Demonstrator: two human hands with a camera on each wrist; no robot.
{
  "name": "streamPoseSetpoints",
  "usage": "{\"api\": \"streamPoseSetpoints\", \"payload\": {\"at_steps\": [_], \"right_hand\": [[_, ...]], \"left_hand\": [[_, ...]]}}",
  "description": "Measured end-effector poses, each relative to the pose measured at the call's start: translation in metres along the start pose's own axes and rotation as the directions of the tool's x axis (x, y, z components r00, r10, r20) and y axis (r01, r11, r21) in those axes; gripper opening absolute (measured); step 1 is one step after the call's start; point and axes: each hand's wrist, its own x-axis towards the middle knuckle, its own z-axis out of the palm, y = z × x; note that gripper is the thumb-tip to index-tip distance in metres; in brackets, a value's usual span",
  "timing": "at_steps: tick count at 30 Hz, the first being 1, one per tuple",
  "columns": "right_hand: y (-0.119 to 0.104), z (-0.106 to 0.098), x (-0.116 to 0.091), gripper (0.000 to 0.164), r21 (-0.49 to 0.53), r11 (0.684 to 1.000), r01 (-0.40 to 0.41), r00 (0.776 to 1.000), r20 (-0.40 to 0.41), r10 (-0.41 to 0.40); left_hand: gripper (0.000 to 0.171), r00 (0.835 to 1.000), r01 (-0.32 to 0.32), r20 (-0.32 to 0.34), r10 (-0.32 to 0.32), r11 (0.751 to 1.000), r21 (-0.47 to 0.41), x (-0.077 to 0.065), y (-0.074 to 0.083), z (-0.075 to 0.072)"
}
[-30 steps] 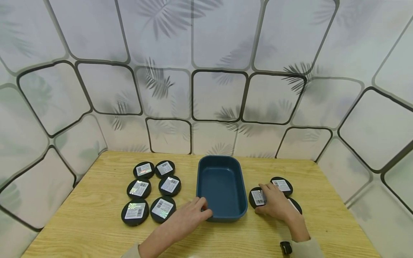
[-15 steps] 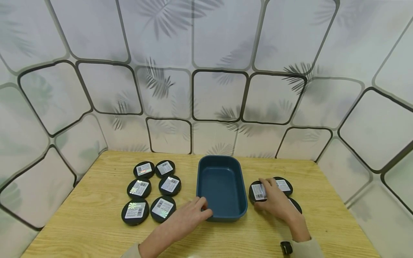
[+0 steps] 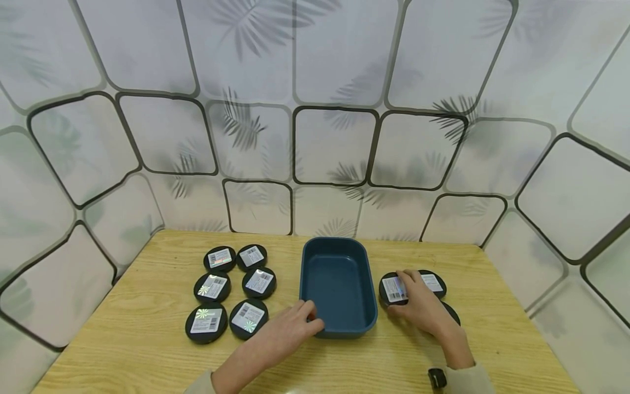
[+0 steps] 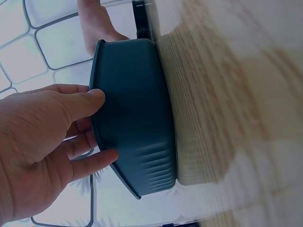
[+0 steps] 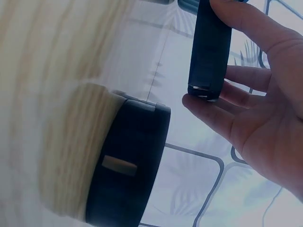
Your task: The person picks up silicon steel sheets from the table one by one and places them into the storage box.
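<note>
A dark blue rectangular plastic bin stands on the table between the hands. My left hand pinches its near left rim, thumb outside and fingers reaching over the edge. To the right of the bin, my right hand grips a flat round black case with a white barcode label on top. In the right wrist view that case is held off the table between thumb and fingers. Another black case lies on the table below it. The right hand partly covers two more cases in the head view.
Several similar black labelled cases lie in two columns left of the bin. Behind the right hand is one case; another case peeks out beside the wrist. A patterned curtain surrounds the wooden table.
My right hand has closed round the left one of the right-hand cases and raised it slightly, shifting it a little away from me. The left hand and bin stay put.
</note>
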Motion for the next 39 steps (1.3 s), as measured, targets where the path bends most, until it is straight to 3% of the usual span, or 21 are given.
{"api": "streamPoseSetpoints", "payload": {"at_steps": [12,39], "right_hand": [[-0.003,-0.003,-0.003,0.083,0.027,0.999,0.04,0.999,-0.027,-0.039],[-0.008,-0.011,-0.008,0.081,0.007,0.997,0.076,0.996,-0.046,-0.076]], "left_hand": [[0.021,0.999,0.016,0.045,-0.015,1.0,-0.007,0.0,0.0,0.0],[0.02,0.999,0.019,0.049,-0.018,1.0,-0.016,0.0,-0.001,0.0]]}}
